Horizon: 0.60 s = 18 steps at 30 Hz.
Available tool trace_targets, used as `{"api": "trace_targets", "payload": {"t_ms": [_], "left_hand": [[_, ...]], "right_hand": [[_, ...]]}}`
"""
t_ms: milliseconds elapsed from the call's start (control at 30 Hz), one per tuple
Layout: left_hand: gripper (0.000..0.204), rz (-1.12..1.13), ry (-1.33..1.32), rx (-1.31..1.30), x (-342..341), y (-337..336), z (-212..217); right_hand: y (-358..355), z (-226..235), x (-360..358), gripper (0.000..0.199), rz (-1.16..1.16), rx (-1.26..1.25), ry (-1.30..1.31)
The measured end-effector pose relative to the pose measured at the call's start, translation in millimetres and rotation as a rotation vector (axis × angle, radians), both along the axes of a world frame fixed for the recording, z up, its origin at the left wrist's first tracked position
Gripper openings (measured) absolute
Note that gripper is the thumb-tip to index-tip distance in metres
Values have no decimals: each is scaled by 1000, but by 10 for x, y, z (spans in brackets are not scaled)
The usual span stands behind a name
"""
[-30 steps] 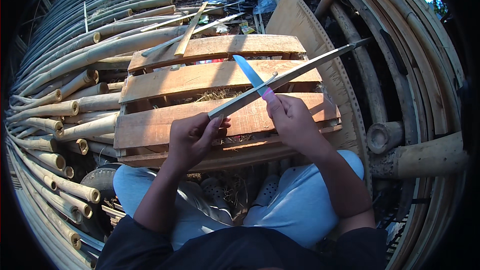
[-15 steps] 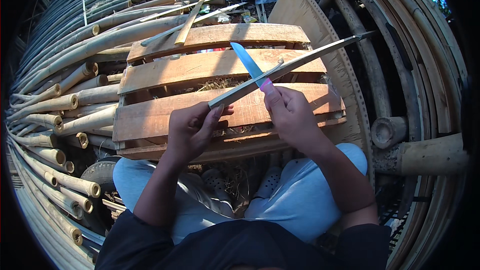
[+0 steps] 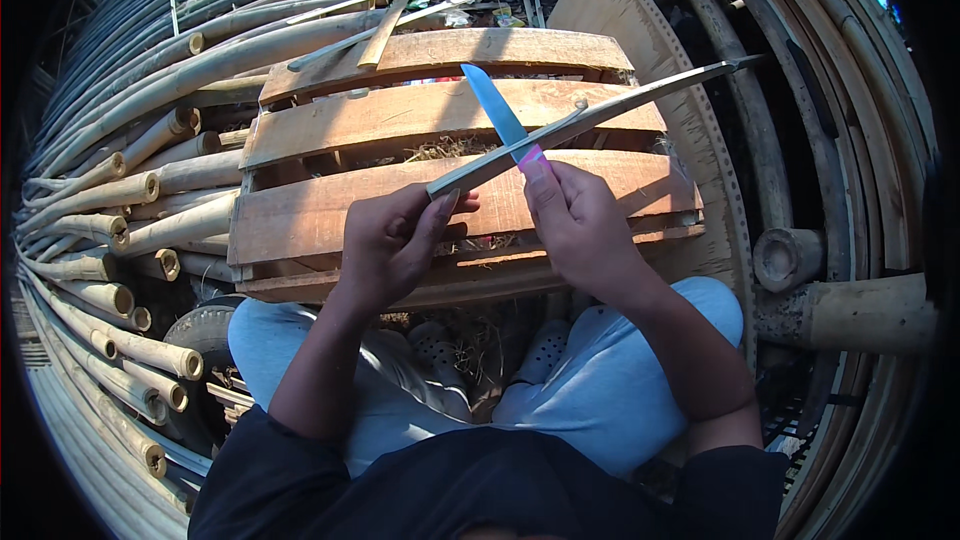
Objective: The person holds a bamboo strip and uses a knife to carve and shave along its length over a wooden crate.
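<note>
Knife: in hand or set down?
In hand: the right hand is shut around the pink handle, and the blue blade crosses the wooden strip.

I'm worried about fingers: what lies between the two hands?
In the head view, a strip runs from the left hand past the knife in the right hand, over wooden slats.

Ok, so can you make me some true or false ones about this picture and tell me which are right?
1. The right hand holds a knife. True.
2. The left hand is empty. False: the left hand holds one end of a long stick.
3. The knife crosses the stick. True.
4. The wooden boards have no spaces between them. False: gaps show between the boards.
5. Bamboo poles lie on the left. True.
</note>
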State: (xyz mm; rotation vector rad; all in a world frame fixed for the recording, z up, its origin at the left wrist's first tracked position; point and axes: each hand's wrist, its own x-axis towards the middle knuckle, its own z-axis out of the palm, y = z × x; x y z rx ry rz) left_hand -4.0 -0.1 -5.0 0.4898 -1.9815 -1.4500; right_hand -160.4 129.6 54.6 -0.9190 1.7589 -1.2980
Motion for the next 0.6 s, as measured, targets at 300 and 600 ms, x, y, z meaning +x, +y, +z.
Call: {"api": "trace_targets", "payload": {"t_ms": [300, 600], "left_hand": [[18, -32, 22, 43, 28, 14, 4], [18, -32, 12, -4, 19, 7, 17]], "right_hand": [[11, -2, -162, 39, -60, -44, 63], [6, -77, -67, 43, -41, 10, 148]]}}
